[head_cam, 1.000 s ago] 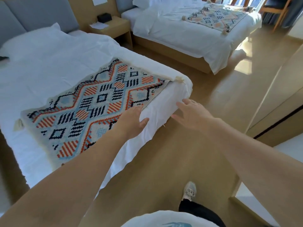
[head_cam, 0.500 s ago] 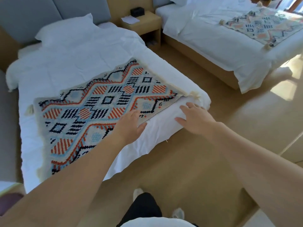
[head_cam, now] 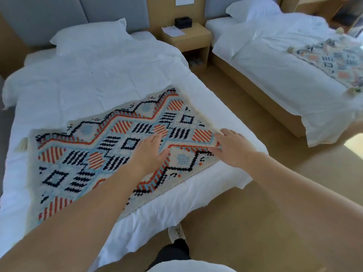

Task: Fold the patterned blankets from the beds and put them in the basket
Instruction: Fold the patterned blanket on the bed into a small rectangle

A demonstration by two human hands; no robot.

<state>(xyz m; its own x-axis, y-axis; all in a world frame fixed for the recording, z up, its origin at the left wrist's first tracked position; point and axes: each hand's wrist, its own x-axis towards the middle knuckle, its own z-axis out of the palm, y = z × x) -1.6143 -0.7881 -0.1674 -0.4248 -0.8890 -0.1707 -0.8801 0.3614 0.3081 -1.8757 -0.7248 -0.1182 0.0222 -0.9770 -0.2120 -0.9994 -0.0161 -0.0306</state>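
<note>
Hands (both flat) on blanket

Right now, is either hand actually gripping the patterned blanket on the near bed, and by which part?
Not clearly. The left hand lies flat and open on the blanket. The right hand rests at its right edge; whether its fingers have pinched that edge cannot be told.

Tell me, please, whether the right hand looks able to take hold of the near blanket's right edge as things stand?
Probably yes: the right hand already lies open on that edge of the near blanket, with nothing lying between them.
</note>
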